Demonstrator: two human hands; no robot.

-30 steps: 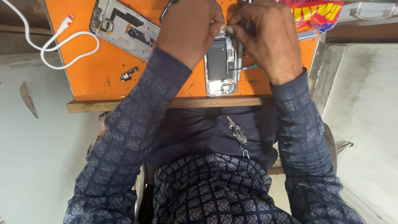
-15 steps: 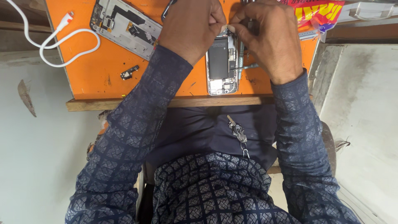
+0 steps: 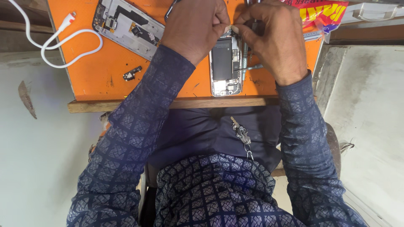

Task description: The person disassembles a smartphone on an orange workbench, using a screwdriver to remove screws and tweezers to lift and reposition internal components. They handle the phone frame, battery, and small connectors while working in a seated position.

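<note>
Both hands have barely shifted: left hand (image 3: 195, 27) and right hand (image 3: 273, 40) pinch a small pale part above the opened phone (image 3: 226, 67) on the orange worktop (image 3: 105, 71). A slip of the fingertips could drop that part into the phone's innards just below them.

Two hands over the table (image 3: 105, 71): one left hand (image 3: 195, 25), one right hand (image 3: 275, 40). One opened phone (image 3: 226, 67) at the near edge. One bare phone frame (image 3: 128, 27) toward the far left corner. One white cable (image 3: 59, 40) on the left edge. One small loose part (image 3: 131, 74). One colourful packet (image 3: 322, 14) at the far right corner.
</note>
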